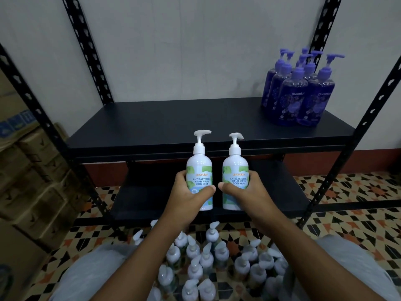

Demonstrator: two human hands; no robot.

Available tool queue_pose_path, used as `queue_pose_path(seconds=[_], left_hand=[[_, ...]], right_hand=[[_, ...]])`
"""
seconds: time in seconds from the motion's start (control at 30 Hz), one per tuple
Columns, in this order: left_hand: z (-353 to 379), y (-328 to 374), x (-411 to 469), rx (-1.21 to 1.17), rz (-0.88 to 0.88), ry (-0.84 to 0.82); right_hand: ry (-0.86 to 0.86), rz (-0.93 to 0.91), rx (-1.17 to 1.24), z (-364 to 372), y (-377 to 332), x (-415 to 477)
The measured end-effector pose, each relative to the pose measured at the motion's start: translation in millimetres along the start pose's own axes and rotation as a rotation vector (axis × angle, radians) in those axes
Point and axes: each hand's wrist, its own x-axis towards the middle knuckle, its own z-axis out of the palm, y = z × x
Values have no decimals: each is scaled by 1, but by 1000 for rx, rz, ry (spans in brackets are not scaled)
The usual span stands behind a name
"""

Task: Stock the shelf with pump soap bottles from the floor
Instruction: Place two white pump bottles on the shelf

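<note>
**2 mint bottles in hand, at the front edge of the upper shelf**

Left hand [188, 192] is gripping the left bottle [199, 164]: fingers are wrapping round the label and the thumb is lying across the front. Right hand [249, 192] is gripping the right bottle [235, 166] the same way, mirrored.

Both are white pump bottles, with labels reading "guardian antibacterial hand wash cool mint". They are standing upright and side by side, close together with a narrow gap between them. Both pump spouts are pointing right.

Both bottles are hanging in the air, resting on nothing. They are sitting near the middle of the front edge of the upper shelf [165, 124]. The pump heads are overlapping that edge in view and the bodies are showing below it.

A cluster of purple pump bottles [299, 94] is standing packed tight at the right end of the upper shelf, well apart from the hands. The lower shelf [275, 192] is showing dark behind the hands.

The floor bottles [217, 263], a pack of white pump bottles, are standing on the tile floor [351, 192] at the bottom of view. They are sitting under the forearms and between the person's knees. They are too blurred to count.

Cardboard boxes [32, 170] are sitting stacked at the left, just beside the rack's left upright [65, 153].
</note>
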Motion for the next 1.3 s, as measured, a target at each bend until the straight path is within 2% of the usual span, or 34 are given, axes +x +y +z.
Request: queue_pose_path(seconds=[0.2,0.33,0.6,0.77,0.97,1.1,1.3], left_hand=[[-6,35,45,-95,109,40],[3,66,89,-178,158,53],[27,93,174,-387,123,-5],[39,80,201,-488,7,7],[39,70,213,-457,-3,18],[40,67,215,-445,-9,24],[42,70,218,-468,-63,28]], right_hand=[[-16,-95,-13,-1,-41,40],[45,-220,-48,-8,-79,85],[141,-355,-121,-32,-100,183],[142,-351,-246,-40,-78,221],[113,-328,-349,-44,-65,227],[201,-274,-512,-45,-61,227],[256,-233,-524,-38,-72,247]])
